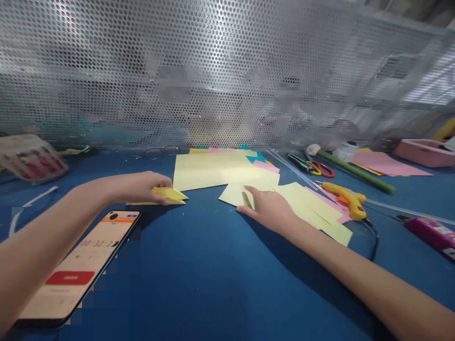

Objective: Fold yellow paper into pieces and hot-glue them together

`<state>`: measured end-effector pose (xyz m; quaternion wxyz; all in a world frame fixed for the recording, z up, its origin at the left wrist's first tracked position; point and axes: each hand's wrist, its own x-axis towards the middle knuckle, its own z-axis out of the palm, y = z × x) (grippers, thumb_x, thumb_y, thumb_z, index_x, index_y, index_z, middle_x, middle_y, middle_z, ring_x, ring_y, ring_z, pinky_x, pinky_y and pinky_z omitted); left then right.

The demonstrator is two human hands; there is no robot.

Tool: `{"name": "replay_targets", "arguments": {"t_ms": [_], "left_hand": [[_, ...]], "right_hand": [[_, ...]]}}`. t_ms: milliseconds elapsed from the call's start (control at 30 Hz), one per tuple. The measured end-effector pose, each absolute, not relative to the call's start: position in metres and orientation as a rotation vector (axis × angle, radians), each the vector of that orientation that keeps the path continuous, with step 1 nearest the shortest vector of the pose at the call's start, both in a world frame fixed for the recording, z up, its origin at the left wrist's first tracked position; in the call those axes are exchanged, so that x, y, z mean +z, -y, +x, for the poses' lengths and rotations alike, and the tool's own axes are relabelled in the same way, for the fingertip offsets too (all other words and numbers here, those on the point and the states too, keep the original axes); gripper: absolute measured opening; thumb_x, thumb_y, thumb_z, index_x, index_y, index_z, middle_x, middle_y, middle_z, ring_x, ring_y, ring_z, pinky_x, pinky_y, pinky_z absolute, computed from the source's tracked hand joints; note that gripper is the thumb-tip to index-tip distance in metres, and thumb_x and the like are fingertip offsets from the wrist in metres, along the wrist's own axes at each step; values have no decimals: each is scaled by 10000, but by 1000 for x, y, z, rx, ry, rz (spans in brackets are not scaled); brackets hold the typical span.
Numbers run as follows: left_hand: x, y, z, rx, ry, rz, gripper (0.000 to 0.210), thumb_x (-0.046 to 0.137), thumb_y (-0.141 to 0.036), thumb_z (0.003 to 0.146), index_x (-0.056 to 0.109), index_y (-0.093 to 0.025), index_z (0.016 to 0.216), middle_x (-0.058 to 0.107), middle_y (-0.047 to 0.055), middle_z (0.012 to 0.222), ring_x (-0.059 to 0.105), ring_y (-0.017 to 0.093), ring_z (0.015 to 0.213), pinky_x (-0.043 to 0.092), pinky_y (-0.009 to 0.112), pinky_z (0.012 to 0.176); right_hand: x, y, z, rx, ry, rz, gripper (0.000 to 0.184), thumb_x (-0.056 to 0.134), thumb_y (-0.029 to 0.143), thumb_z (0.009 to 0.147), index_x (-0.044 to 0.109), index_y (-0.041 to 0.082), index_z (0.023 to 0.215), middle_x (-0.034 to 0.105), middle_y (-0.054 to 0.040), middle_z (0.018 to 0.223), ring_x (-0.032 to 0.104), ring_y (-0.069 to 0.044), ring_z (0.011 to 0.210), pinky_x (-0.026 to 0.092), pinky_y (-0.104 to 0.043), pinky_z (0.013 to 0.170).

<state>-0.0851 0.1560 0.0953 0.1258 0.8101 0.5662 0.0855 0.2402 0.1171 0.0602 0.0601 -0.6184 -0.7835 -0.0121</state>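
Observation:
My left hand (pixel 151 186) is closed around a folded piece of yellow paper (pixel 174 195), whose pointed ends stick out to the right just above the blue table. My right hand (pixel 268 206) rests over a pale yellow sheet (pixel 231 195), thumb and index finger apart at its surface; the other fingers are curled and partly hidden. Beneath and beyond the right hand, more pale yellow sheets (pixel 305 201) overlap. A larger pale yellow sheet (pixel 209 169) lies between the hands, farther back.
A phone (pixel 88 255) showing a timer lies under my left forearm. To the right are a yellow glue gun (pixel 350 199), scissors (pixel 322 169), a green stick (pixel 355 171) and a purple package (pixel 432 234). A perforated metal screen (pixel 220 71) stands behind; a clear tub (pixel 31 158) is left.

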Motion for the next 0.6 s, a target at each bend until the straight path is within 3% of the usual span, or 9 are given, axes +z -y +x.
{"name": "replay_targets", "arguments": {"t_ms": [133,600], "left_hand": [[109,-150,-76,6,-1597,2470,339,627,-415,955,609,-173,1192,634,65,1189,647,244,1012,558,443,859],[111,-162,-64,-101,-1544,2843,370,632,-401,954,581,-190,1253,598,93,1283,616,262,1106,529,495,926]], "right_hand": [[59,-120,239,-69,2388,-1881,340,603,368,980,592,184,1265,633,-89,1238,657,-219,1016,568,-430,857],[50,-114,237,-15,2414,-1663,277,607,342,981,623,176,1202,655,-77,1186,667,-199,970,577,-401,828]]}}
